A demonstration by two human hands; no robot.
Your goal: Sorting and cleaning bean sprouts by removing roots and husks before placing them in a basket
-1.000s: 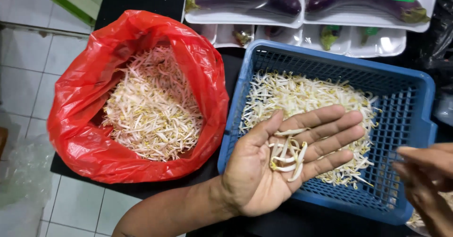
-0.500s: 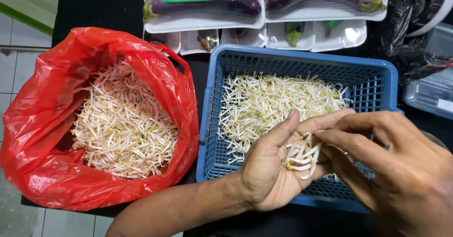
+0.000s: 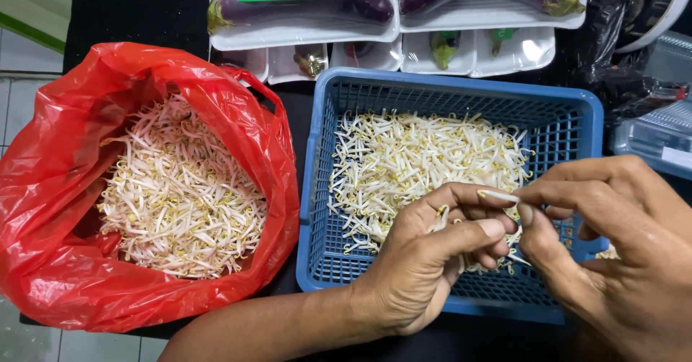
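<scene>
My left hand [image 3: 432,261] is curled over the near part of a blue plastic basket [image 3: 321,210], closed around a small bunch of bean sprouts. My right hand [image 3: 613,254] meets it from the right, and both thumbs and forefingers pinch a single pale bean sprout [image 3: 497,196] between them. The basket holds a loose layer of white bean sprouts [image 3: 418,160]. To its left, an open red plastic bag [image 3: 267,138] holds a bigger heap of sprouts [image 3: 180,189].
Behind the basket lie white foam trays with wrapped purple eggplants [image 3: 303,5] and smaller trays [image 3: 468,48]. Black plastic [image 3: 620,59] and a clear container [image 3: 663,135] sit at the right. White floor tiles [image 3: 29,95] show at the left beyond the dark tabletop.
My left hand, flat and open with sprouts on its palm a second ago, has curled shut around them. My right hand came in from the right and pinched one sprout.
</scene>
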